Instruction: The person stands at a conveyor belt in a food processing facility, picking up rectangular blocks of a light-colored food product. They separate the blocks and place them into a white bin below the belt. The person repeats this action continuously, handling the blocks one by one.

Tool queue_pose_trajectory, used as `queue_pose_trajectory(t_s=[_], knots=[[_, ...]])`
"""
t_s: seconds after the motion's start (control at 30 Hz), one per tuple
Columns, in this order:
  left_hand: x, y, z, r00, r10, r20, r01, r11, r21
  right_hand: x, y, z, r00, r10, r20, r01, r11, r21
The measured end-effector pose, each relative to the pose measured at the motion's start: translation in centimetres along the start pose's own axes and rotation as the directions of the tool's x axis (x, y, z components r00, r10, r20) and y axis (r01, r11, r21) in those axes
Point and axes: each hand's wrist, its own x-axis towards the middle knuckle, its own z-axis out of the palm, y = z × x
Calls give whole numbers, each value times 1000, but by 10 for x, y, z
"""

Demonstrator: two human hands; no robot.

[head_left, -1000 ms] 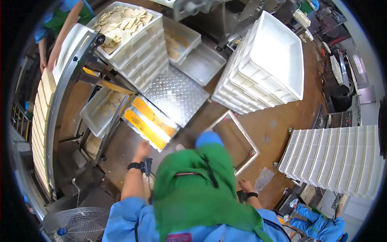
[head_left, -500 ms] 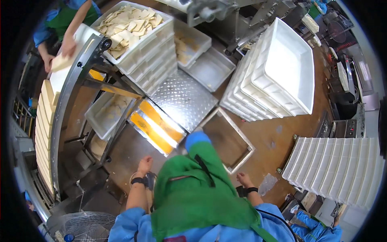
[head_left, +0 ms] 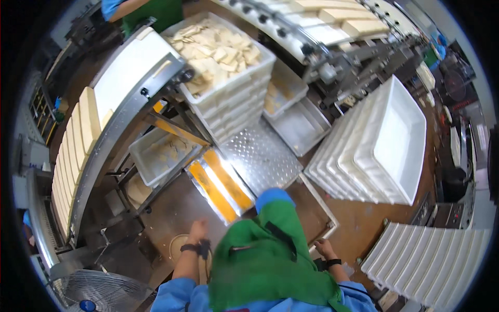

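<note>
Left forearm (head_left: 186,267): is pointing forward, left of the green apron (head_left: 273,265). Left hand (head_left: 197,231): is hanging apart from it, looking blurred to me. Right forearm (head_left: 339,273): is slanting forward, right of the apron. Right hand (head_left: 326,248): is hanging near it, loosely bent.

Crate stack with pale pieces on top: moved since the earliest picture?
No: the crate stack still stands at the upper-left side of the tread plate.

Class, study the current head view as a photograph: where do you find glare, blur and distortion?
In the head view, glare whitens the diamond-plate platform; the left hand looks slightly blurred; the conveyor's steel side rail appears bowed, likely by the fisheye lens; the corners fall to black.
</note>
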Motion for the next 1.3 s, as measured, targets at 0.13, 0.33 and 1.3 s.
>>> queue_pose_trajectory(t_s=[0.13,0.33,1.3], knots=[[53,194,-88,832,332,-444,-406,910,-81,80,-119,-51,891,-451,-57,423,868,-260],[146,343,-272,181,551,-815,-370,806,462,182,-483,-32,412,-910,-40,861,404,-309],[236,387,-383,640,82,-764,221,933,285,408,-1032,88,688,-562,459,577,39,-816]])
